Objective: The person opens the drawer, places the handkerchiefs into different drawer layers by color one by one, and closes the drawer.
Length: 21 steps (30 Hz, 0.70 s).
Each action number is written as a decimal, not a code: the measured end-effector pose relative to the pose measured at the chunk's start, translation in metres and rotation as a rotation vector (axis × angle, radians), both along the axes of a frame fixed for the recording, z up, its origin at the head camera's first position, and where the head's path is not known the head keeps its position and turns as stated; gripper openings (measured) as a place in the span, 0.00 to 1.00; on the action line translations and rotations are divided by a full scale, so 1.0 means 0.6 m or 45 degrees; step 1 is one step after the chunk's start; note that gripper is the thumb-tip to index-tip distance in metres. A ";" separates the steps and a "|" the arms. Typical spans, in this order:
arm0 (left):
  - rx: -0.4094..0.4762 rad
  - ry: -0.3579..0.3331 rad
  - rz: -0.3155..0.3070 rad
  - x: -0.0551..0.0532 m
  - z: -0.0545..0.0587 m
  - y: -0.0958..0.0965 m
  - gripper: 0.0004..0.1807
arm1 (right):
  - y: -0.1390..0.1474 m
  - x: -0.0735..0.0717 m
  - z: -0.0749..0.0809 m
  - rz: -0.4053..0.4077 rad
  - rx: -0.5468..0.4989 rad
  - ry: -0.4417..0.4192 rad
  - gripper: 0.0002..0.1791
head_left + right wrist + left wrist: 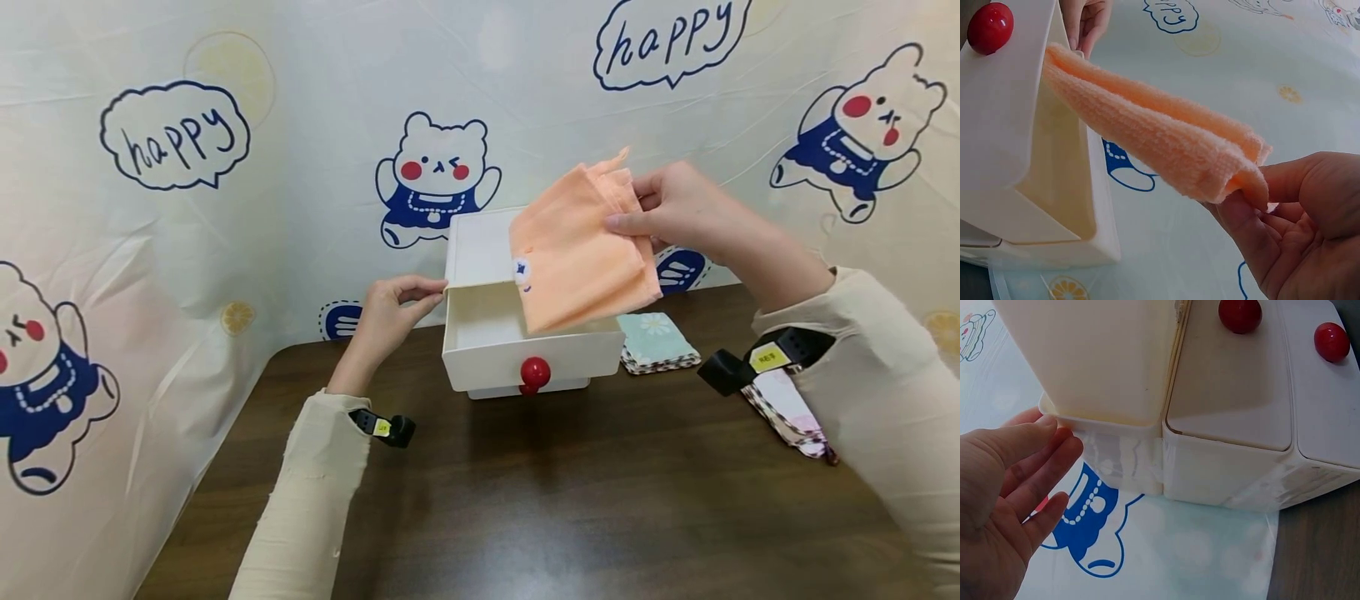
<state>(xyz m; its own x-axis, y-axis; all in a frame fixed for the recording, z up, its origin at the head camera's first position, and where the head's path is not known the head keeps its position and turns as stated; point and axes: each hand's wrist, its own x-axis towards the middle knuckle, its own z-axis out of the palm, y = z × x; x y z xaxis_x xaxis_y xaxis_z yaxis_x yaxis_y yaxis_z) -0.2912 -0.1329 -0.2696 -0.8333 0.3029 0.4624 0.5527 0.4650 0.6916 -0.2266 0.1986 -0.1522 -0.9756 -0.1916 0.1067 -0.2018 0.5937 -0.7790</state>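
An orange folded towel (pixel 581 250) with a small white patch hangs over a pulled-out white drawer (pixel 483 362). My right hand (pixel 678 208) pinches the towel by its upper right side between thumb and fingers. In the right wrist view the towel (pixel 1160 134) droops in a fold from the fingertips, its far end at the drawer opening. My left hand (pixel 386 325) pinches the rim of the white drawer box (pixel 480 242) at its left side. Thumb and fingers meet at the rim's corner in the left wrist view. A red knob (pixel 536 372) is on the drawer front.
To the right of the box lies a folded green cloth (pixel 656 337) with a flower and checked edge. A pinkish-white cloth (pixel 783 408) lies partly behind the right forearm. Lower down, the box has another drawer front (pixel 1329 387). A printed curtain (pixel 315 208) backs the brown table (pixel 540 500).
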 end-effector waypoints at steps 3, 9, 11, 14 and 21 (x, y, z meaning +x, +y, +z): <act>0.001 0.006 0.001 -0.001 -0.001 0.000 0.10 | -0.007 0.001 -0.001 0.003 0.005 0.005 0.28; -0.020 0.013 0.020 -0.002 -0.002 0.001 0.10 | -0.021 0.001 -0.007 0.016 0.014 0.048 0.25; -0.023 0.005 0.023 -0.001 -0.001 0.000 0.11 | -0.026 0.000 -0.009 0.020 -0.002 0.049 0.24; -0.023 -0.003 0.025 -0.001 -0.001 -0.001 0.11 | -0.032 -0.002 -0.011 0.033 -0.023 0.054 0.24; -0.018 -0.014 0.036 0.000 0.000 0.001 0.11 | -0.047 -0.007 -0.018 0.064 -0.065 0.048 0.23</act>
<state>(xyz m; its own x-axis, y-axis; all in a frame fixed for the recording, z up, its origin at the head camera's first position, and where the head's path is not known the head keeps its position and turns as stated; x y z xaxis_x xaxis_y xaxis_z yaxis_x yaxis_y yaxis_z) -0.2910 -0.1325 -0.2696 -0.8467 0.2858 0.4487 0.5315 0.4899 0.6910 -0.2309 0.1704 -0.1633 -0.9600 -0.2337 0.1544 -0.2604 0.5415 -0.7994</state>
